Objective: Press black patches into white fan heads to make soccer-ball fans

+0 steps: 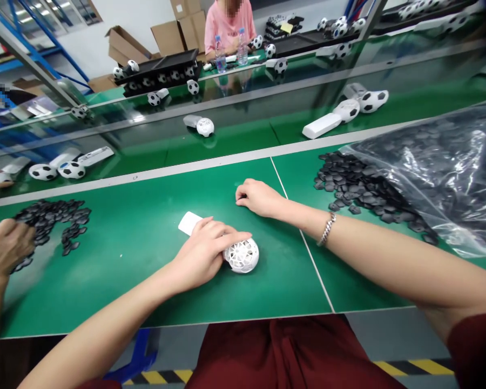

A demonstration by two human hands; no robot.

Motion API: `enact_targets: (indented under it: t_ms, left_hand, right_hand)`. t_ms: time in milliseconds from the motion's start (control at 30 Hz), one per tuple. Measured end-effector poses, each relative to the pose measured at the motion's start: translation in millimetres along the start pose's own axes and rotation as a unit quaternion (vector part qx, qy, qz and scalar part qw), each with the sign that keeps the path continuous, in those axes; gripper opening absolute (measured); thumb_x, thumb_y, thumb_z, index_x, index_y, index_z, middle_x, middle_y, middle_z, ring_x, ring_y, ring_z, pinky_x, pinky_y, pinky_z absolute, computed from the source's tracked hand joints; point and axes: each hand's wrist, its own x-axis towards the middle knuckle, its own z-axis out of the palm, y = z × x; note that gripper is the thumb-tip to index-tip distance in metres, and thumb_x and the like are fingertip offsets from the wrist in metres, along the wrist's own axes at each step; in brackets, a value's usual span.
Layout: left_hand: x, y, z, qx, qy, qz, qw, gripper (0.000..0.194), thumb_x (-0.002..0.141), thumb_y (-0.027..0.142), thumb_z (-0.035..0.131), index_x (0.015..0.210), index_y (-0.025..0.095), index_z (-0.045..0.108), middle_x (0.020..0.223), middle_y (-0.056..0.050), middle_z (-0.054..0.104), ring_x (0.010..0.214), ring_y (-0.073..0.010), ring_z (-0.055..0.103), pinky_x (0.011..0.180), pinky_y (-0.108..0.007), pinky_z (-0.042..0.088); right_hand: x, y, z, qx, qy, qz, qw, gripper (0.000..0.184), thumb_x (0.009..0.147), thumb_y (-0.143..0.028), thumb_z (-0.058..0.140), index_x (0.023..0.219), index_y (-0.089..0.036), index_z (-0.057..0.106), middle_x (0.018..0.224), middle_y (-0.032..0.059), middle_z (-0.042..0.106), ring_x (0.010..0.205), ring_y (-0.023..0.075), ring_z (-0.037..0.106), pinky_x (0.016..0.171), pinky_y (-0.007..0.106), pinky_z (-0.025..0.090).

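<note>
Just below the frame's centre, my left hand grasps a white plastic device with a round openwork head, presumably to steady it; at centre, my right hand has curled fingers, around what I can't tell; at right, flat black plastic pieces lie by a clear plastic bag, seemingly for reach.

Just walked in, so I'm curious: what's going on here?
The person's left hand holds a white piece with a latticed ball head on the green table. The right hand is out ahead, fingers curled; whether it holds anything is hidden. Loose black pieces lie by a clear bag at right. At far left, a co-worker's hand is at another black pile.
</note>
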Motion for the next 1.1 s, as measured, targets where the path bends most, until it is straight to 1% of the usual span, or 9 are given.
enact_targets:
  t_ms: [67, 167, 267, 400, 567, 767, 900, 1000, 1100]
  left_hand:
    - [1, -1, -0.2, 0.0, -0.001, 0.0, 1.0, 0.06, 0.073, -0.003, 0.037, 0.122, 0.03, 0.047, 0.11, -0.002, 0.059, 0.105, -0.017, 0.05, 0.102, -0.046, 0.023]
    - [11, -3, 1.0, -0.003, 0.007, 0.006, 1.0, 0.062, 0.072, -0.003, 0.037, 0.123, 0.03, 0.046, 0.112, -0.001, 0.058, 0.107, -0.0167, 0.049, 0.104, -0.047, 0.02]
    - [31, -2, 6.3, 0.002, 0.032, 0.022, 0.999, 0.06, 0.073, -0.002, 0.037, 0.122, 0.03, 0.047, 0.114, 0.0, 0.059, 0.11, -0.0176, 0.047, 0.105, -0.048, 0.018]
    - [59, 5, 16.5, -0.01, 0.052, 0.04, 0.998, 0.059, 0.074, -0.001, 0.037, 0.122, 0.031, 0.048, 0.117, 0.001, 0.059, 0.115, -0.019, 0.044, 0.106, -0.05, 0.017]
    - [76, 15, 22.7, -0.023, 0.063, 0.022, 0.998, 0.059, 0.071, -0.001, 0.037, 0.122, 0.027, 0.049, 0.117, 0.0, 0.06, 0.115, -0.0201, 0.044, 0.105, -0.052, 0.018]
    - [75, 18, 17.0, -0.022, 0.035, 0.014, 0.999, 0.064, 0.067, 0.001, 0.043, 0.126, 0.028, 0.043, 0.122, 0.0, 0.056, 0.121, -0.0236, 0.038, 0.106, -0.054, 0.015]
    - [72, 21, 13.9, -0.042, 0.009, 0.02, 0.999, 0.068, 0.068, 0.03, 0.064, 0.131, 0.026, 0.038, 0.129, -0.005, 0.05, 0.127, -0.0303, 0.03, 0.106, -0.057, 0.008]
    - [73, 23, 16.9, -0.056, 0.027, -0.002, 0.998, 0.074, 0.064, 0.053, 0.067, 0.128, 0.025, 0.042, 0.126, -0.006, 0.052, 0.126, -0.0316, 0.031, 0.106, -0.057, 0.007]
    - [75, 24, 21.9, -0.064, 0.057, -0.017, 0.996, 0.066, 0.066, 0.054, 0.065, 0.123, 0.026, 0.047, 0.121, -0.004, 0.057, 0.125, -0.03, 0.034, 0.107, -0.055, 0.007]
  right_hand:
    - [-3, 2, -5, 0.001, -0.009, -0.009, 1.0, 0.006, 0.076, -0.017, 0.063, 0.072, -0.019, 0.066, 0.078, 0.0035, 0.063, 0.074, 0.0172, 0.059, 0.066, 0.027, 0.043]
    - [-22, 8, -19, 0.059, -0.017, 0.006, 0.998, 0.007, 0.075, -0.014, 0.062, 0.075, -0.019, 0.066, 0.069, -0.0006, 0.064, 0.066, 0.0146, 0.06, 0.065, 0.027, 0.045]
    - [-60, 14, -34, 0.165, 0.001, 0.044, 0.985, 0.011, 0.078, -0.015, 0.055, 0.082, -0.019, 0.065, 0.072, -0.0007, 0.065, 0.057, 0.0125, 0.06, 0.061, 0.027, 0.049]
    - [-120, 14, -45, 0.237, 0.047, 0.066, 0.968, 0.01, 0.081, -0.03, 0.053, 0.078, -0.022, 0.06, 0.071, 0.0, 0.065, 0.063, 0.0156, 0.062, 0.061, 0.029, 0.05]
    - [-162, 11, -43, 0.196, 0.095, 0.085, 0.972, 0.011, 0.084, -0.033, 0.05, 0.083, -0.023, 0.055, 0.074, 0.0018, 0.063, 0.066, 0.017, 0.059, 0.061, 0.03, 0.048]
    - [-166, 6, -35, 0.174, 0.109, 0.05, 0.977, 0.011, 0.085, -0.027, 0.05, 0.086, -0.025, 0.06, 0.086, 0.002, 0.065, 0.079, 0.019, 0.06, 0.072, 0.034, 0.048]
    - [-157, 4, -28, 0.192, 0.122, 0.014, 0.974, 0.01, 0.084, -0.026, 0.053, 0.082, -0.024, 0.063, 0.088, 0.0035, 0.062, 0.086, 0.0204, 0.057, 0.079, 0.037, 0.046]
    - [-148, 2, -25, 0.205, 0.137, 0.016, 0.969, 0.007, 0.081, -0.026, 0.057, 0.079, -0.024, 0.063, 0.082, 0.0031, 0.058, 0.084, 0.0202, 0.056, 0.078, 0.037, 0.046]
    - [-143, 2, -24, 0.207, 0.159, 0.022, 0.965, 0.005, 0.078, -0.026, 0.062, 0.074, -0.023, 0.062, 0.086, 0.0032, 0.053, 0.089, 0.0202, 0.054, 0.084, 0.039, 0.044]
